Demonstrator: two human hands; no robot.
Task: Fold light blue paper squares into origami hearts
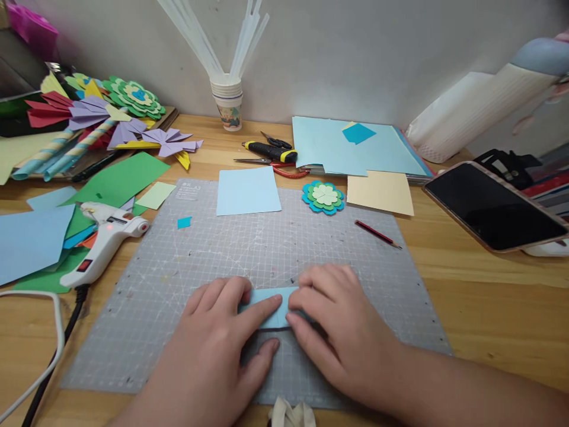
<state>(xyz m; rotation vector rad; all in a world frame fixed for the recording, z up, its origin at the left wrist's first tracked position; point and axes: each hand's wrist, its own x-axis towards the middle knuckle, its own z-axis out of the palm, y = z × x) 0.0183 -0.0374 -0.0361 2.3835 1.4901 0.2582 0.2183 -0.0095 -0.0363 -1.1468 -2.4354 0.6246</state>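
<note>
A folded strip of light blue paper (271, 317) lies on the grey cutting mat (186, 332) near its front edge, with a crease line across it. My left hand (222, 326) presses on its left part, index finger stretched along the top and thumb apart from it on the mat. Over the right end, my right hand (333, 314) has curled fingers, with thumb and index finger pinched at the paper. The hands cover both ends of the strip. Beyond them lie a light blue paper square (249, 191) and a layered paper flower (323, 197).
At left are a white hot glue gun (104, 240), its black cord and green paper (120, 184). A red-black pencil (377, 234) lies right, near a phone (498, 204). Behind stand a cup of straws (229, 107), scissors (253, 161) and a yellow-black cutter (270, 151).
</note>
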